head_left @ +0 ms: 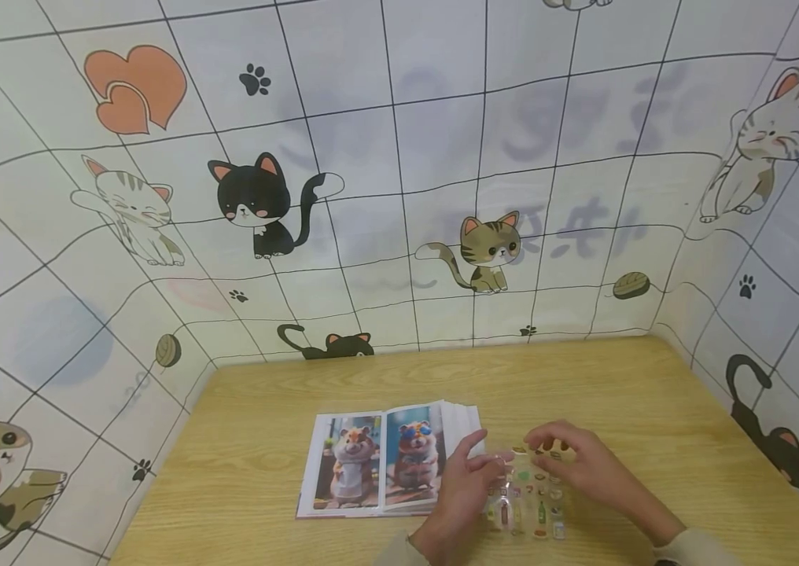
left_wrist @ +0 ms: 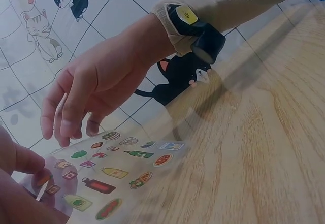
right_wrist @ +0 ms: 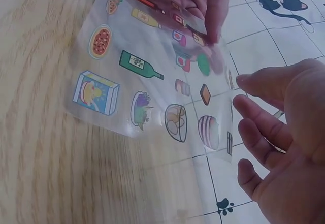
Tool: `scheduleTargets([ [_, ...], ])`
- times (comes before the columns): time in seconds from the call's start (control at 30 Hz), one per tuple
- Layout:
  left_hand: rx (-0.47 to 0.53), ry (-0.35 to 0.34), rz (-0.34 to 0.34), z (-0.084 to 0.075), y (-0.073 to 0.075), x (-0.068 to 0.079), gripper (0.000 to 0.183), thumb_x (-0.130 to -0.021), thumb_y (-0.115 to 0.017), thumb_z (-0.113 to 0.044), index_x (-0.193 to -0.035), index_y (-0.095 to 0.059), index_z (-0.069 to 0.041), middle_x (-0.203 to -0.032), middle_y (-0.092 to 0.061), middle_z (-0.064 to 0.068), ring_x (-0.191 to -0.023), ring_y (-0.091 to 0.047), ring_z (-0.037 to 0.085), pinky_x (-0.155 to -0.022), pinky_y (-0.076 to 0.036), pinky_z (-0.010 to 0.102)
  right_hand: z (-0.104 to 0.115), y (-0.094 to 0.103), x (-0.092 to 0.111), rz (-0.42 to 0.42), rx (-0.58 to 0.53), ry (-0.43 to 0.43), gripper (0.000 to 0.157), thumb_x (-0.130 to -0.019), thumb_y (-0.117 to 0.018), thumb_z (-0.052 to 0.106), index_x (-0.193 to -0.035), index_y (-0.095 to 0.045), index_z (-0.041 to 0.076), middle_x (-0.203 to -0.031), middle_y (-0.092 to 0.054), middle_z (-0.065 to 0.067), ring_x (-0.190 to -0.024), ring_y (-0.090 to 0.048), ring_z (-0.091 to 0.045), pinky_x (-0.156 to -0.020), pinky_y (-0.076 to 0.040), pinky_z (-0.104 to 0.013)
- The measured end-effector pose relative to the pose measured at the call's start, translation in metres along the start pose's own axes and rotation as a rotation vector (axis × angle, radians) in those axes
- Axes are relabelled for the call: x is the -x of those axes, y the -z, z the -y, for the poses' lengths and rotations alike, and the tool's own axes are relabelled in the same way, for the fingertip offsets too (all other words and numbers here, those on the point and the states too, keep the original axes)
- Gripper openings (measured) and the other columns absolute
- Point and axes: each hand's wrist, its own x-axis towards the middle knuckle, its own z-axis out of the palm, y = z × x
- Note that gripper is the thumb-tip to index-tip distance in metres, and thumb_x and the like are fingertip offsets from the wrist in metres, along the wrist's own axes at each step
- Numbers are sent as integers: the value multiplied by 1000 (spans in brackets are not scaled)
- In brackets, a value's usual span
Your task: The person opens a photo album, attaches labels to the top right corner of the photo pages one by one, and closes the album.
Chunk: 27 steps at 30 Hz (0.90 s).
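Note:
A clear sticker sheet (head_left: 528, 503) printed with small food and bottle pictures stands tilted above the table. My left hand (head_left: 463, 487) pinches its left edge; in the right wrist view the thumb lies over the front and other fingers show through the clear film. Close to the sheet's upper right is my right hand (head_left: 587, 465). Its thumb and fingers (right_wrist: 259, 127) are spread apart beside the sheet's edge, with nothing gripped between them. A green bottle sticker (right_wrist: 141, 65) and a cereal box sticker (right_wrist: 96, 93) show clearly.
Left of the hands, an open photo album (head_left: 417, 472) with costumed hamster pictures lies on the wooden table (head_left: 251, 440). A cat-printed sheet (head_left: 371, 181) with grid lines walls in the back and both sides.

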Motion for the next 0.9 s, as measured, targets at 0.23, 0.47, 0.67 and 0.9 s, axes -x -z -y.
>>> scheduleTargets([
  [0.23,17,15,2,-2,-1,2,58,-87,-66,-3,-142,-46,0,-96,-74,12,-85,-69,18,-76,-54,27,3,-7,0,9,-10,-75,25,-86,-75,11,-103,-68,27,-93,-67,15,-82,-56,-3,-72,-44,-25],
  [0.47,50,46,38,-2,-1,3,54,-90,-67,-7,-141,-48,-3,-103,-74,11,-91,-69,19,-78,-53,29,5,-10,0,18,-38,-124,20,-86,-76,15,-101,-69,26,-93,-67,15,-83,-55,-5,-72,-44,-25],
  [0.67,81,52,35,-1,-2,2,52,-91,-66,-6,-140,-48,-3,-103,-73,11,-87,-69,19,-74,-54,29,7,-14,0,-44,-18,-91,20,-83,-78,11,-97,-69,22,-91,-68,14,-79,-56,-4,-69,-43,-24],
  [0.9,90,48,35,-3,-2,2,55,-91,-64,-5,-142,-43,0,-101,-73,11,-92,-70,27,-74,-55,29,10,-20,0,-130,18,-85,23,-79,-81,7,-94,-70,20,-86,-68,17,-75,-59,-1,-71,-47,-26],
])
